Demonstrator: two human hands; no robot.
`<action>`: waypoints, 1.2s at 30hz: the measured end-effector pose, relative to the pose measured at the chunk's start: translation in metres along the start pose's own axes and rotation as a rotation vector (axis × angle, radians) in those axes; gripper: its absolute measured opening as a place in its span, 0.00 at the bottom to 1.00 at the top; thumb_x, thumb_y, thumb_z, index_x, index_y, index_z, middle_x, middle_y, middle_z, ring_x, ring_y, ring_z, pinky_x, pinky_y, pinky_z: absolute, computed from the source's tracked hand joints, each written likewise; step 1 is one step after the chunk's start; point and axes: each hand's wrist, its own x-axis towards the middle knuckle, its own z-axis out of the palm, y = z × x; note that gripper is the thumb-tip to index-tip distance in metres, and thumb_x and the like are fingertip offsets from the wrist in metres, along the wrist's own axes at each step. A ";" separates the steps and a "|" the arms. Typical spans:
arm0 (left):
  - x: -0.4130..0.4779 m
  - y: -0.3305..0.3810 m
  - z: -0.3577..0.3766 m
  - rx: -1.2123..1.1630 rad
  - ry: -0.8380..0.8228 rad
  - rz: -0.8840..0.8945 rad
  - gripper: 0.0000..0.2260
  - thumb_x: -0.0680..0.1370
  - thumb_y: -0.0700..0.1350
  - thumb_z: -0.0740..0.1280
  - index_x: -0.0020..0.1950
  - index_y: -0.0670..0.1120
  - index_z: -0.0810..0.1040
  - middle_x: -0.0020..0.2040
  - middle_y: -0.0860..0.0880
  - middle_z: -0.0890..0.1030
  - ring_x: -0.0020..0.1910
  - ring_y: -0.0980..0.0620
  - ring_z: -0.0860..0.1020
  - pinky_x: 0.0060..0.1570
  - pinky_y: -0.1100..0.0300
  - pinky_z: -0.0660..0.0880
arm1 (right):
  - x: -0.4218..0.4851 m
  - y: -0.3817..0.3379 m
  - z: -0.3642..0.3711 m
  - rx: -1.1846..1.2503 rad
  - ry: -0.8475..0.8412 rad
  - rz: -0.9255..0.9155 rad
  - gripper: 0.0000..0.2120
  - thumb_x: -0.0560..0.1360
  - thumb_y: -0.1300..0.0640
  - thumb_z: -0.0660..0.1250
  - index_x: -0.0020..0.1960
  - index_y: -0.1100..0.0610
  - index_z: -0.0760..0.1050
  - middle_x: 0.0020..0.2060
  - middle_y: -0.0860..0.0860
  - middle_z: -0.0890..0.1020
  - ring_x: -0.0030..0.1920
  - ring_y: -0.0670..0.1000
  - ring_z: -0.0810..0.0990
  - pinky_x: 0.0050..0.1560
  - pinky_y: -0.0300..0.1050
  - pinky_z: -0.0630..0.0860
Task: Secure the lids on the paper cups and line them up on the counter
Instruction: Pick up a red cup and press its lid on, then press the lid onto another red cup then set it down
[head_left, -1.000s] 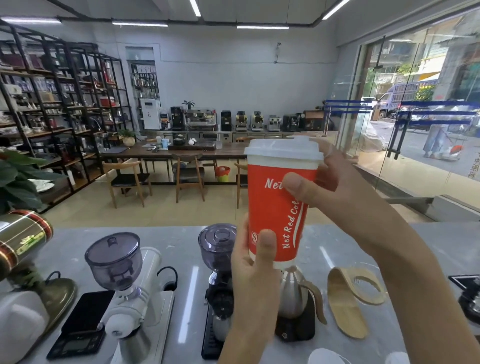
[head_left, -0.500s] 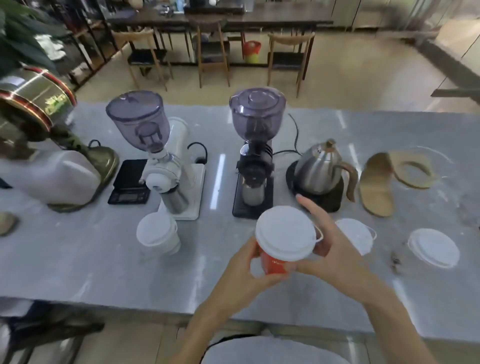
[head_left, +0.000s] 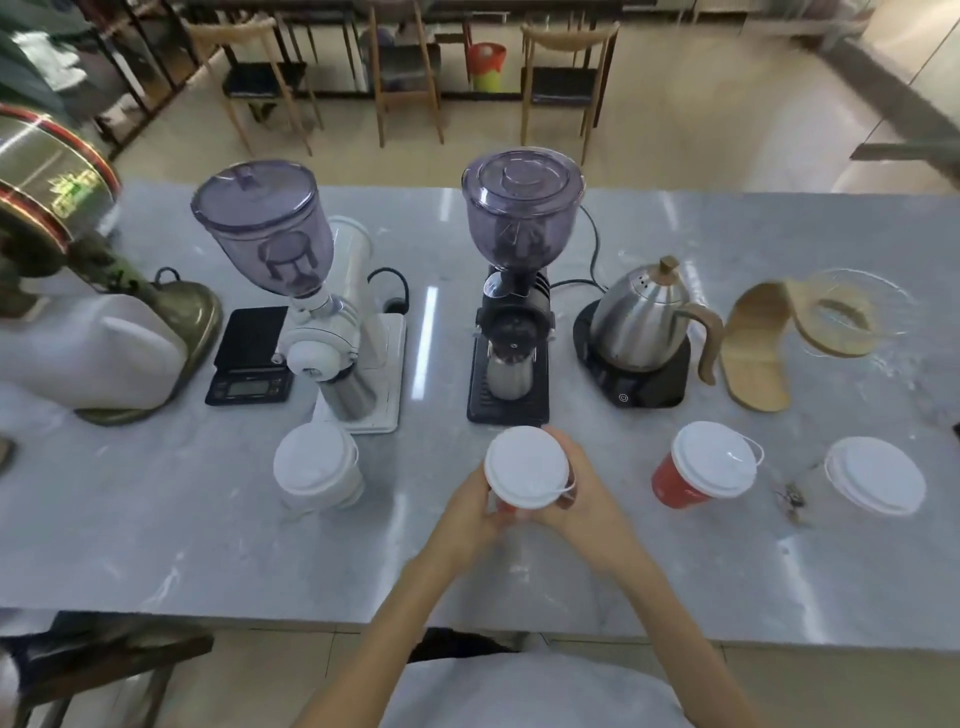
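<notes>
A red paper cup (head_left: 506, 506) capped with a white lid (head_left: 527, 466) sits between both hands over the front middle of the grey marble desk (head_left: 156, 545); only a sliver of red wall shows under the lid. The left hand (head_left: 470, 506) wraps its left side and the right hand (head_left: 584, 499) wraps its right side, fingers curled around the cup; whether its base touches the desk cannot be told.

Four lidded cups show in a rough row: a white cup (head_left: 319, 467) to the left, the held one, a second red cup (head_left: 701, 467) to the right, and a clear cup (head_left: 872, 475) at the far right.

Behind them stand two coffee grinders, a white grinder (head_left: 332, 332) and a black grinder (head_left: 511, 322), one steel gooseneck kettle (head_left: 644, 322) and one digital scale (head_left: 252, 356).
</notes>
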 end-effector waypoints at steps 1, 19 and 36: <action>0.006 -0.002 -0.006 -0.002 -0.004 0.010 0.32 0.73 0.46 0.75 0.74 0.53 0.67 0.66 0.60 0.75 0.62 0.72 0.72 0.52 0.81 0.69 | 0.006 -0.002 0.006 -0.003 0.012 -0.006 0.43 0.67 0.71 0.79 0.74 0.50 0.64 0.67 0.41 0.73 0.68 0.46 0.73 0.59 0.34 0.76; 0.028 -0.031 -0.042 0.022 -0.176 0.071 0.30 0.74 0.42 0.73 0.70 0.60 0.63 0.67 0.63 0.72 0.64 0.66 0.74 0.59 0.76 0.70 | 0.018 0.015 0.051 -0.053 0.146 0.098 0.49 0.69 0.65 0.79 0.80 0.49 0.54 0.75 0.45 0.67 0.70 0.43 0.70 0.68 0.46 0.73; 0.011 0.018 0.101 0.472 -0.346 -0.078 0.19 0.78 0.40 0.63 0.68 0.51 0.74 0.65 0.48 0.79 0.62 0.47 0.78 0.62 0.55 0.74 | -0.096 0.090 -0.123 0.005 0.486 0.339 0.20 0.78 0.57 0.71 0.69 0.50 0.72 0.62 0.52 0.80 0.59 0.50 0.81 0.56 0.41 0.77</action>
